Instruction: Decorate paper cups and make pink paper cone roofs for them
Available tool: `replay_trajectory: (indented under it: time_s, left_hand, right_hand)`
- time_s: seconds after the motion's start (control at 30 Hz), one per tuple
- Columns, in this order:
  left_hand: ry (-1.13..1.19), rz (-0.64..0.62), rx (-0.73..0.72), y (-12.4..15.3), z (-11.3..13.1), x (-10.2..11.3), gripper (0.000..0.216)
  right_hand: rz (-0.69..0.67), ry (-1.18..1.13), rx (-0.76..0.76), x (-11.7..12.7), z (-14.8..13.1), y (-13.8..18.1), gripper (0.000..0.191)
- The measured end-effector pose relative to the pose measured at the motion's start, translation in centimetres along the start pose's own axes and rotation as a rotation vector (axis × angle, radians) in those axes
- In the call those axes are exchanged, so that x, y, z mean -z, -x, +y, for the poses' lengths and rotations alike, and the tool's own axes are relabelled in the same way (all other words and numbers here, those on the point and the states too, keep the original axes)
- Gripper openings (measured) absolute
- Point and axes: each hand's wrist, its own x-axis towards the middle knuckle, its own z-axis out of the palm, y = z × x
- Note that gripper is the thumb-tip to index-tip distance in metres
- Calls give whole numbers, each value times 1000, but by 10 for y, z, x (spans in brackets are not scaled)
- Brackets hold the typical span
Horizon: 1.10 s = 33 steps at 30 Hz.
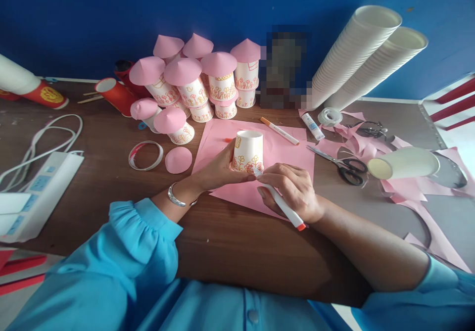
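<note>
My left hand (222, 165) is closed round the side and base of a white paper cup (249, 148), which carries orange and yellow flower drawings near its lower edge. In my right hand (289, 192) is a white marker (284, 206) with an orange end, its tip at the cup's lower edge. Beneath both hands lies pink paper (222, 145). Another marker (280, 130) with orange ends rests on that paper, behind the cup. Left of the cup are a flat pink paper circle (178, 160) and a tape roll (146, 155).
Several decorated cups with pink cone roofs (183, 71) stand against the blue wall. Tall stacks of paper cups (356, 56) lean at the back right. Scissors (341, 165), a glue stick (312, 126), clear tape (330, 117) and pink scraps (408, 192) lie right. A power strip (55, 187) sits left.
</note>
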Motion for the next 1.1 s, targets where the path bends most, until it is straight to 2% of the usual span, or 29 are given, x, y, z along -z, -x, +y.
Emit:
replay_trajectory:
  time_s: [1.1]
  left_hand:
    - [29,0,6,0,-3,1,82]
  right_hand:
    - [-7,0,-29,1,0,0,22]
